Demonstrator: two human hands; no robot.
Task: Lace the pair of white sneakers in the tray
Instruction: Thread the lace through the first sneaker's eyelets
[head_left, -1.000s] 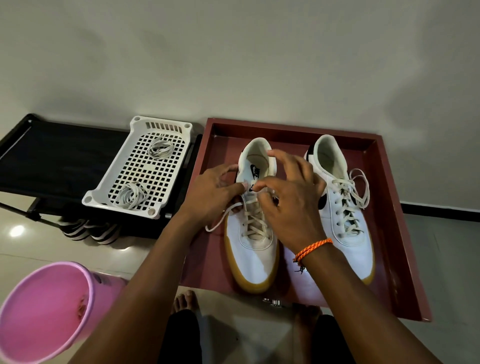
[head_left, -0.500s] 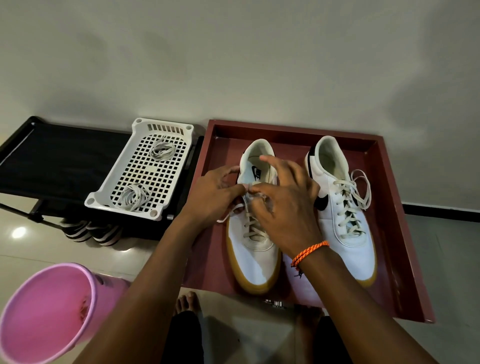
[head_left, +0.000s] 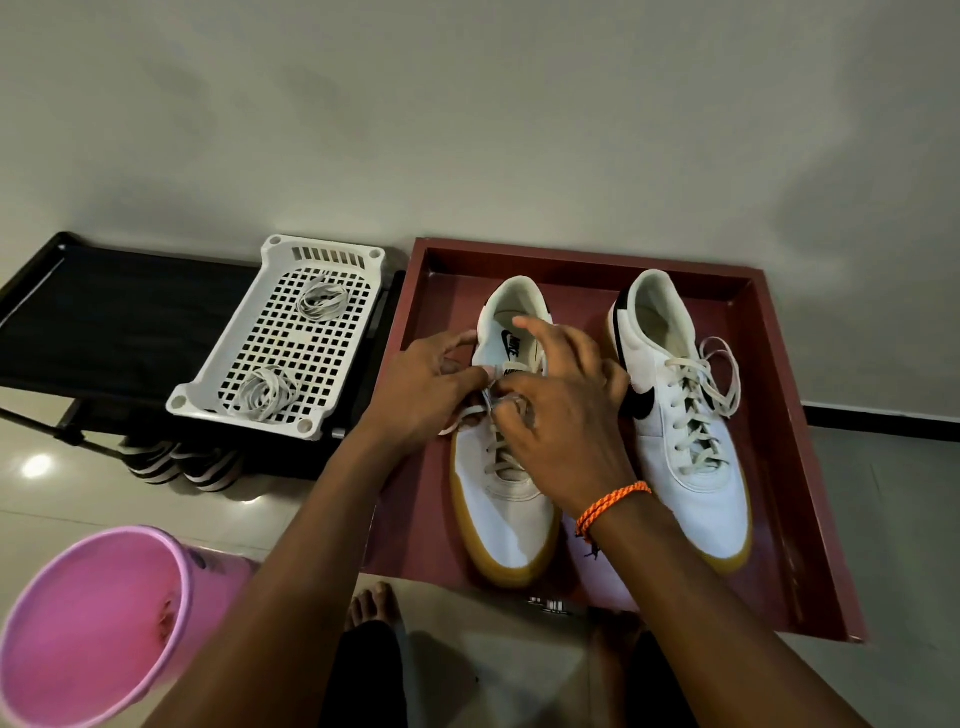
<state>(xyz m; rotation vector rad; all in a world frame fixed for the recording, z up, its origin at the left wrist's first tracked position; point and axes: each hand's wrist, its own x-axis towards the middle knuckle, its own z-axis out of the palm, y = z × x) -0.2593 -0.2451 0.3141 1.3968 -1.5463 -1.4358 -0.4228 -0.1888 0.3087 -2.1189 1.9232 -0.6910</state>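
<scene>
Two white sneakers with gum soles lie side by side in a dark red tray. The right sneaker is laced and its lace ends lie loose in loops. Over the left sneaker both hands meet at the top eyelets. My left hand pinches the lace at the shoe's left side, a short loop trailing below it. My right hand pinches the lace at the tongue, index finger raised; an orange cord is round its wrist. The hands hide the upper lacing.
A white perforated basket with two bundles of spare laces sits on a black rack to the left. A pink bucket stands at lower left. Striped sandals lie under the rack. My bare foot is near the tray's front edge.
Both hands have drawn closer together over the left sneaker's top eyelets. The loose lace end at the left has become shorter, now a small loop.
</scene>
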